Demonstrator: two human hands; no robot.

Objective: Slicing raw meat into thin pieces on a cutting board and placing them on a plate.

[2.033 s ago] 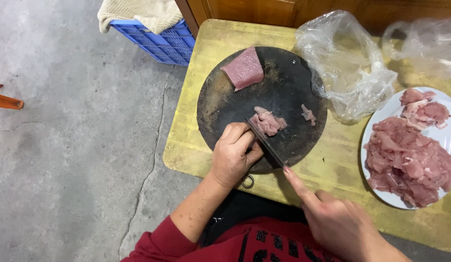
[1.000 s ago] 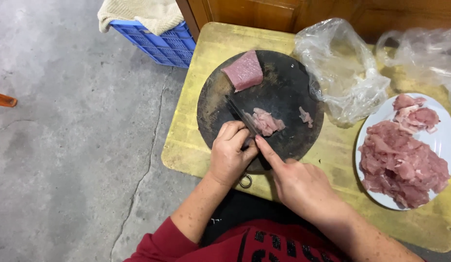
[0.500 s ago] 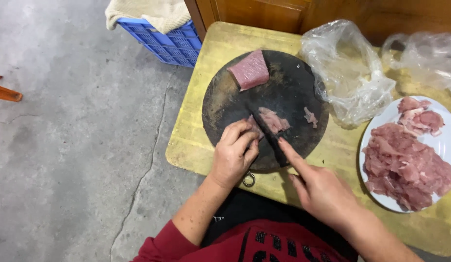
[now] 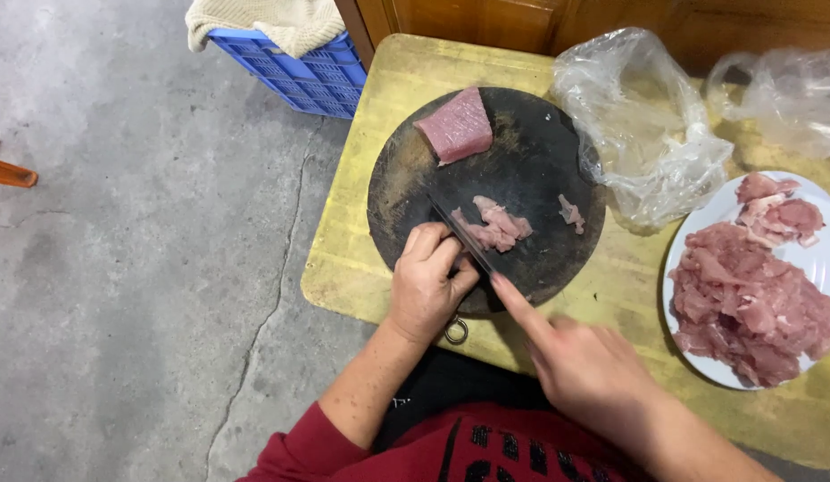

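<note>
My left hand (image 4: 424, 286) rests curled at the near edge of a round dark cutting board (image 4: 531, 152), knuckles against the side of a dark knife (image 4: 460, 236); anything under the fingers is hidden. My right hand (image 4: 585, 366) grips the knife's handle, index finger stretched along the blade's back. Just right of the blade lies a small pile of pink meat slices (image 4: 497, 223). A thick pink meat block (image 4: 455, 125) sits at the board's far side, and a small scrap (image 4: 571, 212) lies to the right.
The board lies on a low yellow table (image 4: 415, 62). A white plate (image 4: 825, 259) heaped with sliced meat stands at the right. Crumpled clear plastic bags (image 4: 647, 134) lie behind it. A blue crate (image 4: 299, 76) with a cloth stands on the grey concrete floor (image 4: 120, 268).
The knife has slid back and forth beside the meat pile, my right hand moving with it. My left hand has stayed curled in the same place on the board.
</note>
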